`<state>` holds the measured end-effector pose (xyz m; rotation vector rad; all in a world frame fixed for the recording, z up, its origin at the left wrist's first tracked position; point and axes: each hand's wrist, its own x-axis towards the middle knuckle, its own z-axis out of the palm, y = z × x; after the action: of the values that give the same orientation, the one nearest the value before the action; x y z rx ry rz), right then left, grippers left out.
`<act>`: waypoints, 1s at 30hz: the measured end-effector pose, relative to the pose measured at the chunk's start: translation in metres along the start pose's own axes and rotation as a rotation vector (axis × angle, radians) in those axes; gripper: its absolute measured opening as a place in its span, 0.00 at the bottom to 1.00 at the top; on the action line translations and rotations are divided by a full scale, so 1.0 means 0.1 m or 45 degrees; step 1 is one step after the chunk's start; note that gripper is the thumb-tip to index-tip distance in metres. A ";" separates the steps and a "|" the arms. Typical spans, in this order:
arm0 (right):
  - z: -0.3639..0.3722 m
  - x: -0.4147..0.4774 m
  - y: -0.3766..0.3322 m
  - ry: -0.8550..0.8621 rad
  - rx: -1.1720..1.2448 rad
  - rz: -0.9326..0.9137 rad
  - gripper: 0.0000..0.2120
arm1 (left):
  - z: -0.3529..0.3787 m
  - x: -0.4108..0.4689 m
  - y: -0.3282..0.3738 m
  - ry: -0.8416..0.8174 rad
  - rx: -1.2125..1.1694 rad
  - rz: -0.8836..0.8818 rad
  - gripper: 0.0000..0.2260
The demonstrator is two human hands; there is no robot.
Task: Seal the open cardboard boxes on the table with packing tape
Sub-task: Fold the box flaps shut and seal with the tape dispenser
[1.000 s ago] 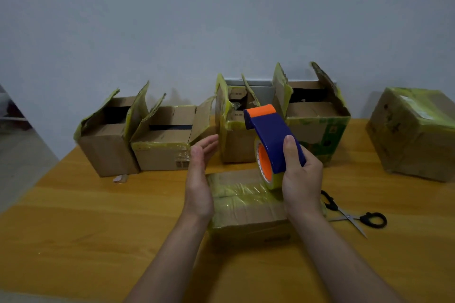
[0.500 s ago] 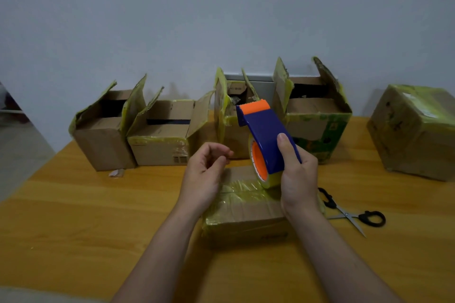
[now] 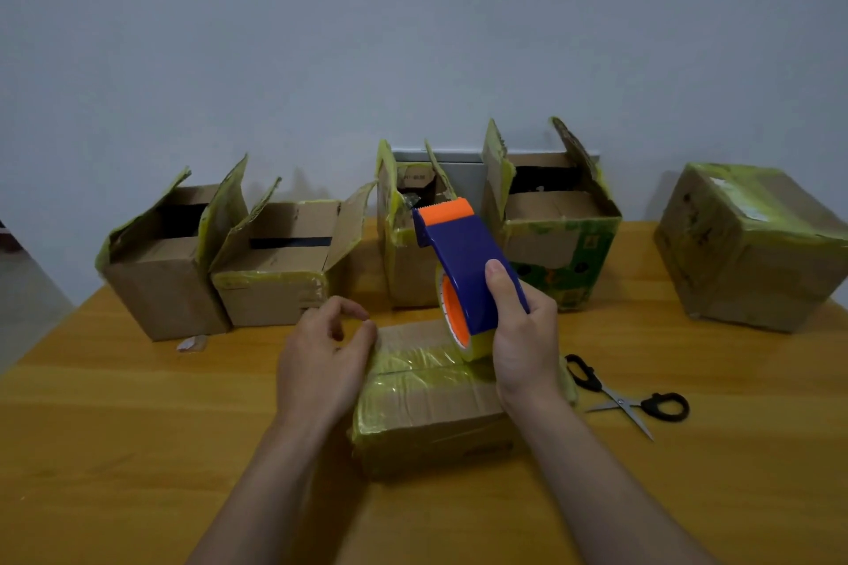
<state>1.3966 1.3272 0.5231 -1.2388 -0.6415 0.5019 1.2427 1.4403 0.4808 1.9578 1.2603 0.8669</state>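
Above a stiff-looking box (image 3: 426, 404), the right hand (image 3: 523, 335) grips a likely light tape dispenser (image 3: 463, 262) by its body; the left hand (image 3: 316, 362) curls, hold unclear.

Six cardboard boxes are counted on one wooden table (image 3: 114, 450). Four are seen open in a row at the back: the far-left open box (image 3: 165, 284), the second open box (image 3: 275, 294), the third open box (image 3: 406, 271) and the green-printed open box (image 3: 564, 262). Two are seen closed and wrapped in yellowish tape: the front box (image 3: 426, 417) and the far-right box (image 3: 752, 262). One blue and orange tape dispenser (image 3: 463, 262) is counted, with one roll of tape (image 3: 477, 346) fitted. One pair of scissors (image 3: 624, 399) is seen. Two bare hands are shown: one left hand (image 3: 321, 362) and one right hand (image 3: 523, 335). One small scrap (image 3: 192, 343) is counted.
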 end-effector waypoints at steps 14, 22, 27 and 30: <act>0.00 0.00 0.03 0.009 -0.010 0.005 0.18 | -0.03 -0.05 -0.08 -0.180 -0.310 -0.050 0.08; -0.02 0.01 0.04 -0.008 0.011 -0.008 0.19 | -0.08 -0.29 0.02 -0.158 0.013 0.058 0.23; -0.01 0.02 0.05 0.008 0.002 -0.026 0.19 | -0.09 -0.33 0.03 -0.111 -0.159 0.042 0.19; -0.03 0.02 0.06 -0.002 0.021 -0.022 0.18 | -0.14 -0.40 0.02 -0.058 0.034 0.094 0.19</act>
<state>1.4003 1.3281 0.5172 -1.2165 -0.6480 0.4932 1.2195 1.4043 0.4831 2.0451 1.1860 0.8401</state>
